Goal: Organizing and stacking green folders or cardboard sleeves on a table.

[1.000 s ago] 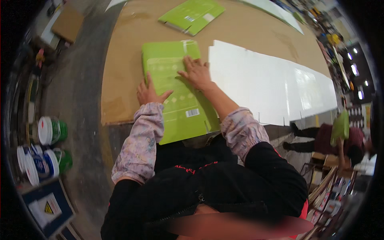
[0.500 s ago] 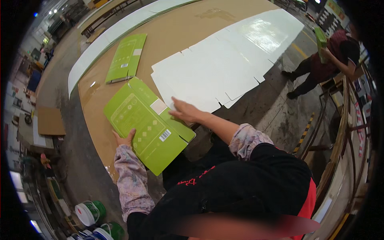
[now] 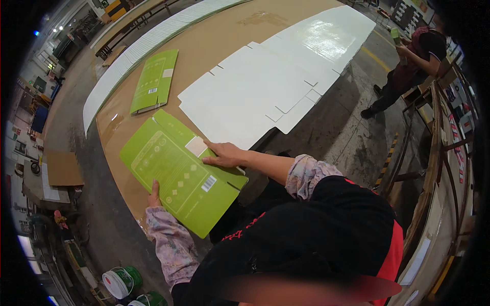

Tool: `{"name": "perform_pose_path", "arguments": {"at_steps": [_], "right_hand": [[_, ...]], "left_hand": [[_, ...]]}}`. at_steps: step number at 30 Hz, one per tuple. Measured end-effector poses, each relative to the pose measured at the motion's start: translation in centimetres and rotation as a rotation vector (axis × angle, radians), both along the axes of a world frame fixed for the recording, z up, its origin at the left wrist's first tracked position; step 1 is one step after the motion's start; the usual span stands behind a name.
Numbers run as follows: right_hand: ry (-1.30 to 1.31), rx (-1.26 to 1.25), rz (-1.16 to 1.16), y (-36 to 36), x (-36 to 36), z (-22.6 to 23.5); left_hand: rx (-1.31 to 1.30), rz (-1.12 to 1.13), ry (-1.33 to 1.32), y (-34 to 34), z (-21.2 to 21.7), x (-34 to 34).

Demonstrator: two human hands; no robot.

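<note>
- While holding both hands against a folded green carton point(image 3: 178, 176), have it printed side up on the near left end of the brown-topped counter point(image 3: 109, 137).
- Have it at a slant, with the near end jutting toward the black jacket point(image 3: 301, 219).
- Got left hand point(image 3: 154, 198) at the carton's left edge, with thumb up along the top face. Can't tell spread of the other fingers there: hidden past the edge.
- Got right hand point(image 3: 226, 155) laid over the right edge, with forefinger and thumb on top, a narrow gap between, just beside the pale patch point(image 3: 196, 147). Can't make out the rest of those fingers.
- See barcode point(image 3: 209, 183) on the top face, toward the near end, plus a slit near the right corner.
- Note second folded green carton point(image 3: 154, 81) lying just beyond the first, also print up. Can't tell if touching.
- To the right, see white sheets point(image 3: 255, 97) spread along the counter, notched at the edges, shiny at the far end.
- Along the far left side, see a long row of white boards point(image 3: 153, 48).
- On the floor, lower left, see white-lidded green pail point(image 3: 127, 280) beside another pail point(image 3: 148, 300), partly cut off.
- Upper right, well apart, see co-worker point(image 3: 416, 61) standing with a green item point(image 3: 395, 36) in hand.
</note>
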State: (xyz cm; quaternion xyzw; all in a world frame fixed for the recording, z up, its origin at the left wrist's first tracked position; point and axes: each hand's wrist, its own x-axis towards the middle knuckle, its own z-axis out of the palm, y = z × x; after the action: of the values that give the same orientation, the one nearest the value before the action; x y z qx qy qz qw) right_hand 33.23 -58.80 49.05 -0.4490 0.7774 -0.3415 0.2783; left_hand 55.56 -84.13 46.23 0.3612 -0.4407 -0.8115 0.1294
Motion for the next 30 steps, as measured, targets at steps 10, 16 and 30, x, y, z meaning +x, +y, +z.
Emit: {"name": "perform_pose_path", "arguments": {"at_steps": [10,16,30], "right_hand": [[0.880,0.343,0.117,5.3,-2.8,-2.1],[1.146,0.148,0.045,4.1,-3.5,-6.5],[0.089,-0.797,-0.346,5.6,2.7,18.8]], "left_hand": [[-0.014,0.044,0.234,0.4,-1.6,11.4],[0.013,0.064,0.111,-0.6,-2.9,13.8],[-0.806,0.331,-0.132,2.6,-1.3,4.3]]}}
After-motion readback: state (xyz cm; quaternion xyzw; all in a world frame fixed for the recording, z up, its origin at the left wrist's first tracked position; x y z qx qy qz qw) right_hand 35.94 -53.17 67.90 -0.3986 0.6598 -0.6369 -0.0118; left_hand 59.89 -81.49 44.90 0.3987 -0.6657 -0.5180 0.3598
